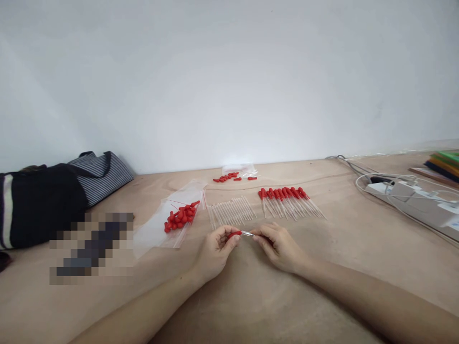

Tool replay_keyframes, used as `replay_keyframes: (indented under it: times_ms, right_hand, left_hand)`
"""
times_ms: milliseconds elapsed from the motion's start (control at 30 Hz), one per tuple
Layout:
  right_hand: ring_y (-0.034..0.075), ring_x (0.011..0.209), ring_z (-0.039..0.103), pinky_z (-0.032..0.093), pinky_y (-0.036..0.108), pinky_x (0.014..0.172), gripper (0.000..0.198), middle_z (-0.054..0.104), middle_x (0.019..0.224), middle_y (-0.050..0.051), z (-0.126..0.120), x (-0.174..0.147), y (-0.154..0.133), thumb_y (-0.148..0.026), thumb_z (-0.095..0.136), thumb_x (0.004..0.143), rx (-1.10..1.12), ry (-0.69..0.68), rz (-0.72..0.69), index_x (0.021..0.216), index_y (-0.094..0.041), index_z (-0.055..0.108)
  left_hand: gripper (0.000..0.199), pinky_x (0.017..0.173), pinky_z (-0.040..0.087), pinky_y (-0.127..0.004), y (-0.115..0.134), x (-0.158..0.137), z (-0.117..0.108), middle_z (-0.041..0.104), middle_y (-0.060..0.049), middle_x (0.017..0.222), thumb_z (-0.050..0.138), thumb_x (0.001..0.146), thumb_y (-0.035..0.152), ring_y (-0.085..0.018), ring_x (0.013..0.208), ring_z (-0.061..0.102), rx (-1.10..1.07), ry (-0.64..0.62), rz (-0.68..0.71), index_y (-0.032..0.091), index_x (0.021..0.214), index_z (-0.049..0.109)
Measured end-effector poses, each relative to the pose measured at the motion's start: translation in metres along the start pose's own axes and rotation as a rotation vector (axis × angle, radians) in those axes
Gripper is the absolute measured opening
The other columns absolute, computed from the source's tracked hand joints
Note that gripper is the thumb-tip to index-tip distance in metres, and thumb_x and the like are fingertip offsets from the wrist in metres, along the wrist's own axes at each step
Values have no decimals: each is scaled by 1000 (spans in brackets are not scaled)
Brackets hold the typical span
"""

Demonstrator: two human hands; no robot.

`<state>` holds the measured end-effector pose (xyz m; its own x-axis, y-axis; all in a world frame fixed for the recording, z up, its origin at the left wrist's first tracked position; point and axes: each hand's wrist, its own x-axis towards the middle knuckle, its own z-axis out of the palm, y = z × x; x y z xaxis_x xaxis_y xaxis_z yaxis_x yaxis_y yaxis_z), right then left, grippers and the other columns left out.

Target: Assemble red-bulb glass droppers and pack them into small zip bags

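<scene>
My left hand [218, 248] pinches a red rubber dropper bulb [235, 234] between thumb and fingers. A clear glass dropper tube [247, 233] spans the gap between my hands, its left end at the bulb's mouth; how far it sits inside, I cannot tell. The fingers of my right hand [281, 244] are closed on the tube's other end. Just beyond my hands lies a row of bare glass tubes [231, 211]. To their right are several droppers [283, 193] with red bulbs fitted, side by side. Loose red bulbs [181, 217] are heaped on a plastic bag [154, 231] at the left.
More red bulbs [224, 178] and a small clear bag [238, 168] lie near the wall. A striped bag [103, 179] and dark fabric [43, 200] occupy the left. At right are a power strip [416, 205] with cables and a colourful stack [442, 165]. One dark object is pixelated.
</scene>
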<state>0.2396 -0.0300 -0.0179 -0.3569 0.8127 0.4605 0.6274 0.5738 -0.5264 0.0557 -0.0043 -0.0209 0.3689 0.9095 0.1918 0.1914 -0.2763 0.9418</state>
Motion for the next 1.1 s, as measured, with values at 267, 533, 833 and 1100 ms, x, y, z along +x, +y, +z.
replay_keyframes:
  times_ms: [267, 533, 833, 1100]
  right_hand:
    - [11, 56, 45, 26, 27, 63, 20, 57, 65, 2, 2, -1, 5, -20, 38, 85, -153, 42, -149, 82, -16, 57]
    - [10, 52, 40, 21, 29, 62, 24, 56, 62, 1, -8, 2, 6, -14, 35, 82, -339, 44, -291, 77, -17, 59]
    - [10, 52, 43, 22, 29, 64, 20, 59, 63, 1, -6, -1, -4, -17, 37, 82, -190, -15, -139, 80, -17, 57]
    - [9, 52, 42, 25, 27, 65, 21, 59, 62, -2, -2, -1, -9, -20, 38, 83, 28, -164, 27, 73, -19, 56]
  left_hand:
    - [15, 60, 45, -24, -2, -2, 1, 57, 0, 67, 53, 76, 29, -12, 63, 54, 22, -1, 20, 15, 80, 56]
    - [14, 55, 43, -21, -2, -3, 2, 54, 1, 63, 51, 77, 28, -10, 59, 51, 63, -51, 49, 15, 80, 55]
    - [11, 57, 45, -23, -2, -9, 1, 63, -2, 69, 52, 77, 24, -13, 61, 57, 367, 2, 253, 16, 81, 59]
    - [9, 56, 46, -22, 7, -12, 5, 67, -1, 68, 53, 76, 24, -13, 59, 61, 473, 16, 381, 19, 78, 61]
